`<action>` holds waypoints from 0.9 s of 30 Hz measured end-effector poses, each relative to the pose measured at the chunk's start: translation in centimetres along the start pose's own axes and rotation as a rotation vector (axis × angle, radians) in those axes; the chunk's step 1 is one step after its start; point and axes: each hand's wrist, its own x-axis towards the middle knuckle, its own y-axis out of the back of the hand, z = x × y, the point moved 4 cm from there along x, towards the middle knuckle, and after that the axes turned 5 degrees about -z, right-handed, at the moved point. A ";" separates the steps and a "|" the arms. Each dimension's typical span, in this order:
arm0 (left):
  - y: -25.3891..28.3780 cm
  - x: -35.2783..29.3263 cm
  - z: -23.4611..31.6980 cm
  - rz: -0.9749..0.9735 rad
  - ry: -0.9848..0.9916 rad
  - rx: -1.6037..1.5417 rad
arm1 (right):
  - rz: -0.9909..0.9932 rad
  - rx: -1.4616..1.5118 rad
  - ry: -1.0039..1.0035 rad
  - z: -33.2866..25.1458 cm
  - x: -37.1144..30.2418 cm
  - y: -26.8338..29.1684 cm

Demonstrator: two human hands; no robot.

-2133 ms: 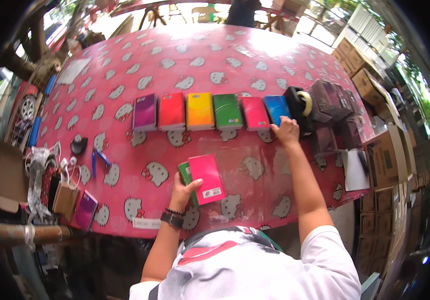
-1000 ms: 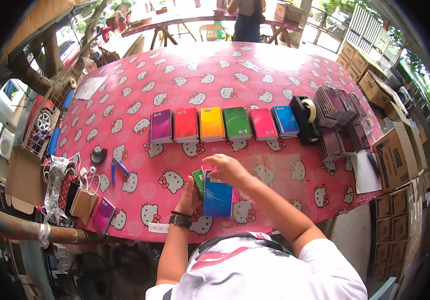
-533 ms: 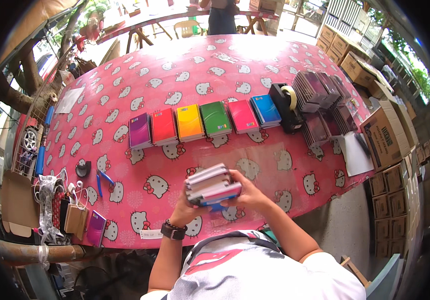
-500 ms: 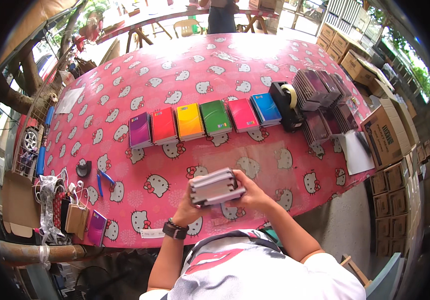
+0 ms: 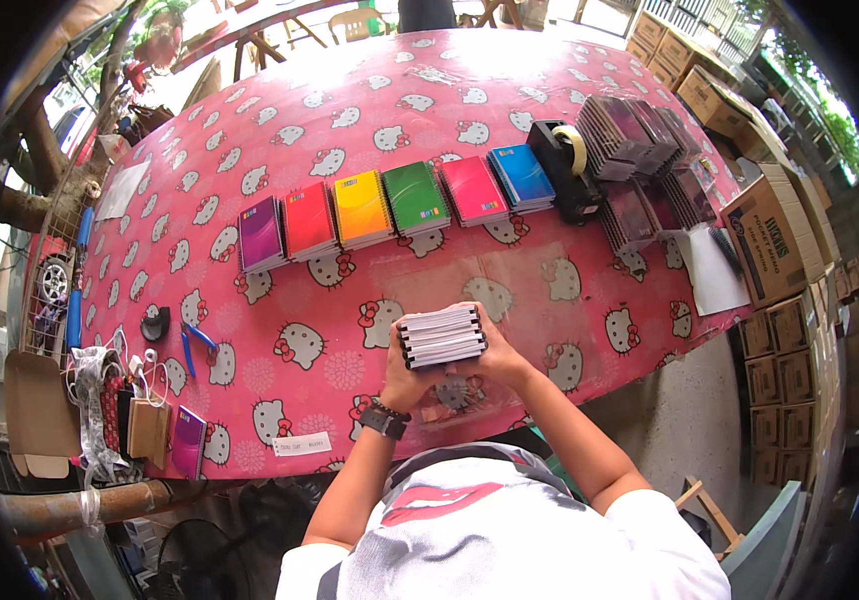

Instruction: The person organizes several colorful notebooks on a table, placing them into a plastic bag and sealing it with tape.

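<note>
A stack of small spiral notebooks [image 5: 442,338] is held between my two hands above the table's near part, its white page edges facing up toward me. My left hand [image 5: 410,375] grips the stack's left side, and my right hand [image 5: 496,352] grips the right side. Beneath them lies a clear plastic sheet [image 5: 525,285]. Beyond stands a row of notebook piles: purple [image 5: 262,234], red [image 5: 310,218], yellow [image 5: 361,208], green [image 5: 416,195], pink [image 5: 474,188] and blue [image 5: 523,177]. The covers of the held notebooks are hidden.
A black tape dispenser [image 5: 572,178] stands beside the blue pile, with plastic-wrapped notebook stacks [image 5: 630,145] to its right. Blue-handled pliers [image 5: 194,350], a paper strip [image 5: 302,444] and a lone purple notebook [image 5: 189,443] lie at left. Cardboard boxes [image 5: 775,235] line the right side.
The stack in my hands has been turned, so its page edges now face me in level layers. My hands have shifted slightly upward and right in the picture, and the view has tilted down.
</note>
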 end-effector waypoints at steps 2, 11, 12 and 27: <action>-0.3 -0.3 0.4 0.017 -0.080 0.195 | -0.016 -0.013 0.026 0.4 -0.2 0.3; -2.5 1.0 4.1 -0.074 0.062 0.010 | -0.022 -0.048 -0.097 -1.7 -1.4 3.6; -3.2 1.5 4.1 -0.088 0.139 -0.014 | -0.052 -0.035 -0.149 -1.8 -1.8 5.1; -7.4 3.9 0.4 0.179 0.646 0.044 | 0.423 -1.259 0.120 1.0 -1.7 18.8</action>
